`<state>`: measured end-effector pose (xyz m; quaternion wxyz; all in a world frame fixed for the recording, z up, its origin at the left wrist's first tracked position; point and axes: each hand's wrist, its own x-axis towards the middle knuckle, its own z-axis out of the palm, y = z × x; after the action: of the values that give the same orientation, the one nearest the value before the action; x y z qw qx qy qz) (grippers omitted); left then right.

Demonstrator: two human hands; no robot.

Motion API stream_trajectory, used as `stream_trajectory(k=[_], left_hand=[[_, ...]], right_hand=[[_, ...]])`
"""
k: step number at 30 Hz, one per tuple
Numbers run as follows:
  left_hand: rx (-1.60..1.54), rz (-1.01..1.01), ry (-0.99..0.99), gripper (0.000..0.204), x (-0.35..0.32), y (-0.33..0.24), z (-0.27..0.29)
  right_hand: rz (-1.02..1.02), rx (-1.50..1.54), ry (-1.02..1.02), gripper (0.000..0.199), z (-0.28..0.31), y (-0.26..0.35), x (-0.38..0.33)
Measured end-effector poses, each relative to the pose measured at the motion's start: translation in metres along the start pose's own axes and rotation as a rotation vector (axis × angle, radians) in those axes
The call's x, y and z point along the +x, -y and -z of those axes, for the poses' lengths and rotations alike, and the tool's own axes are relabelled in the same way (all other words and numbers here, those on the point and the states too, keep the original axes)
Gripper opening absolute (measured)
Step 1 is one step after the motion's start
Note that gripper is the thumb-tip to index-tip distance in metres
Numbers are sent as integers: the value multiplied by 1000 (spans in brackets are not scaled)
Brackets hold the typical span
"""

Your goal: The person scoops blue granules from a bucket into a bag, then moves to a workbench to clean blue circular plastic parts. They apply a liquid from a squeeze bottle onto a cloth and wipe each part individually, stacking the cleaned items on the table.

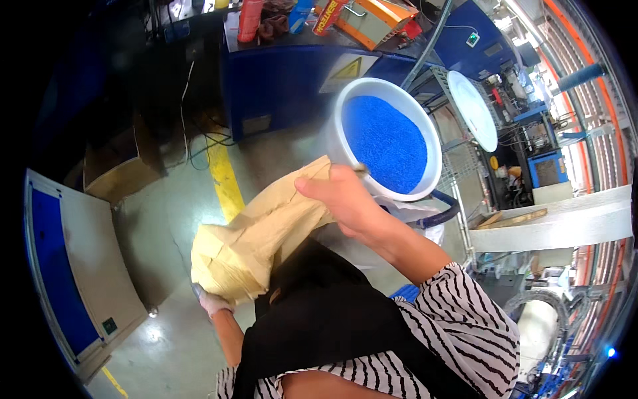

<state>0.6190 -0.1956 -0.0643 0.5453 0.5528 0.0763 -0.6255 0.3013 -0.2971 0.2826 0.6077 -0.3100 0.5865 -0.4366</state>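
Note:
A crumpled tan paper sack point(256, 243) stretches between my two hands, slanting from lower left to upper right. My right hand point(349, 203), bare, is closed on its upper end with the thumb on top. Gloved in pale fabric, my left hand point(214, 300) is under the lower left end; most of its fingers are hidden behind the paper. Just beyond my right hand stands a large white tub point(433, 136), holding blue pellets point(385, 143). The sack's upper end comes close to the tub's rim. Whether anything is inside the sack does not show.
A blue machine point(279, 86) stands ahead, with red spray cans point(250, 20) and an orange-edged metal box point(365, 23) on top. A cardboard box point(126, 166) and a white-and-blue cabinet point(86, 266) are at left. On the right are a wire rack point(458, 156) and a white round lid point(473, 110).

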Motion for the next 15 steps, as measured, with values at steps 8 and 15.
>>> stream_trajectory(k=[8, 15], left_hand=[[-65, -191, 191, 66, -58, -58, -96], [62, -539, 261, 58, -195, -101, -267]], right_hand=[[268, 117, 113, 16, 98, 90, 18], [940, 164, 107, 29, 251, 200, 10]])
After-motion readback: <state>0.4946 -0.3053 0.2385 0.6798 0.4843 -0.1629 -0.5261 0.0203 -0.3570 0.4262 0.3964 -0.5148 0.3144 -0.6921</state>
